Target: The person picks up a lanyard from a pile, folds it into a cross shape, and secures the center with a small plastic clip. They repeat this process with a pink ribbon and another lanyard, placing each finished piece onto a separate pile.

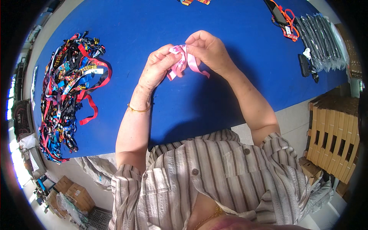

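A pink patterned ribbon strap (192,63) is held up between my two hands over the blue table. My left hand (158,66) pinches it between thumb and fingers, and one end hangs down below the thumb. Close beside it, my right hand (209,50) has its thumb and fingertips closed on the upper part of the strap. A loose end curls down under the right hand. What exactly lies under the fingertips is hidden.
On the left of the blue table (126,23) lies a big heap of colourful straps (63,96). At the right are black items in clear plastic bags (321,42), a phone (276,11) with orange straps (292,28), and a black case (303,65). Stacked cardboard (334,138) stands beyond the table's right edge.
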Tool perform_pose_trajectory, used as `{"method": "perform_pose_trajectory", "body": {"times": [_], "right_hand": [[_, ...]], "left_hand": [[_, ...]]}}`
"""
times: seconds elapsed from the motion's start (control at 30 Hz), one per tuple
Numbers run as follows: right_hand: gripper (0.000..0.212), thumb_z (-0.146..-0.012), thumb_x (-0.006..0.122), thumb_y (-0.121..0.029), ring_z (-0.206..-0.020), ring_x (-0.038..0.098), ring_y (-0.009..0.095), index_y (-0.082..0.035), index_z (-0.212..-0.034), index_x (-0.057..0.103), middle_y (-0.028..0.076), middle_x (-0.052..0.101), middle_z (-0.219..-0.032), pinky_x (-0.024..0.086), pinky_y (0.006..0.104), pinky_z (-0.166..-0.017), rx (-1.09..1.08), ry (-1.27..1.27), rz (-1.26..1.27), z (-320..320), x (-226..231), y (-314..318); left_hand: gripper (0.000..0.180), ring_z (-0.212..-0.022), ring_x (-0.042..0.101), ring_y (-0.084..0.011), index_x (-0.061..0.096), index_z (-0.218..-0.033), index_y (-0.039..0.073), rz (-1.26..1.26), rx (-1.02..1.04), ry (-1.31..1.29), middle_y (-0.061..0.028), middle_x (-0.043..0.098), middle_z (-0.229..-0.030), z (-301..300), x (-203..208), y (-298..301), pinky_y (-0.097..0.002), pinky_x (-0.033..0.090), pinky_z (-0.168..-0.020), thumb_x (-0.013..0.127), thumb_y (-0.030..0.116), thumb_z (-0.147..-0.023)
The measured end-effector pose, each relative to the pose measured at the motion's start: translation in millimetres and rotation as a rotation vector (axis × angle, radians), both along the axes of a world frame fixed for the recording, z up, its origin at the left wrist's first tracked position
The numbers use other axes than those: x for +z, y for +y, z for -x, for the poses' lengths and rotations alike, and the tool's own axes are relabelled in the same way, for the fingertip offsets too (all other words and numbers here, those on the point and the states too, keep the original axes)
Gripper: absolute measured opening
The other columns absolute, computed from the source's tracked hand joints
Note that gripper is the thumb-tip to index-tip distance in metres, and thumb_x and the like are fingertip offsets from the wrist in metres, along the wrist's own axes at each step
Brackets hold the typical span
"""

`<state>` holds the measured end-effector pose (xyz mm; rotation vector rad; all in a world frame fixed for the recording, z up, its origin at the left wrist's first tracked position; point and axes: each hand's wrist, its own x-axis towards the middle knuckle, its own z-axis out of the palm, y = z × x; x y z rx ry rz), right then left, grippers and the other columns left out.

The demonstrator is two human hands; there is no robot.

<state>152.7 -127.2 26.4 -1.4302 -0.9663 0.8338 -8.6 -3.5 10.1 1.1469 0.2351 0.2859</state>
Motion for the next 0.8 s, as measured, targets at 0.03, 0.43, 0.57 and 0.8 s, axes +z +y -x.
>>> {"method": "perform_pose_trajectory", "body": {"times": [0.03, 0.43, 0.57, 0.8], "right_hand": [[0.012, -0.092, 0.065, -0.009, -0.064, 0.063, 0.006, 0.000, -0.099, 0.065, 0.006, 0.071, -0.081, 0.051, 0.0212, -0.056, -0.001, -0.001, 0.000, 0, 0, -1], [0.010, -0.094, 0.063, -0.009, -0.078, 0.068, 0.009, 0.001, -0.098, 0.064, 0.006, 0.071, -0.082, 0.054, 0.0234, -0.070, 0.015, -0.034, -0.052, 2, -1, 0], [0.016, -0.094, 0.065, -0.012, -0.086, 0.069, 0.011, 0.001, -0.103, 0.063, 0.008, 0.071, -0.091, 0.055, 0.0242, -0.075, 0.095, 0.053, -0.108, 4, -2, 2], [0.021, -0.093, 0.068, -0.011, -0.091, 0.068, 0.012, 0.003, -0.107, 0.062, 0.010, 0.071, -0.098, 0.055, 0.0242, -0.081, 0.151, 0.113, -0.119, 1, -6, 2]], "left_hand": [[0.014, -0.066, 0.063, -0.0159, 0.063, -0.099, 0.002, -0.007, -0.009, 0.000, -0.0091, 0.065, -0.081, 0, -1, 0, -0.0280, 0.056, -0.059, 0.055, 0.014, -0.099], [0.017, -0.058, 0.060, -0.0126, 0.063, -0.102, 0.000, -0.053, 0.000, 0.070, -0.0093, 0.064, -0.077, -3, -3, 2, -0.0238, 0.052, -0.052, 0.055, 0.015, -0.100], [0.017, -0.060, 0.062, -0.0133, 0.063, -0.104, 0.000, -0.026, 0.014, 0.025, -0.0096, 0.065, -0.079, -3, -6, 3, -0.0233, 0.053, -0.054, 0.055, 0.015, -0.100], [0.018, -0.063, 0.065, -0.0147, 0.062, -0.107, 0.000, 0.003, 0.089, 0.011, -0.0108, 0.068, -0.083, -3, -7, 3, -0.0249, 0.055, -0.056, 0.054, 0.014, -0.100]]}}
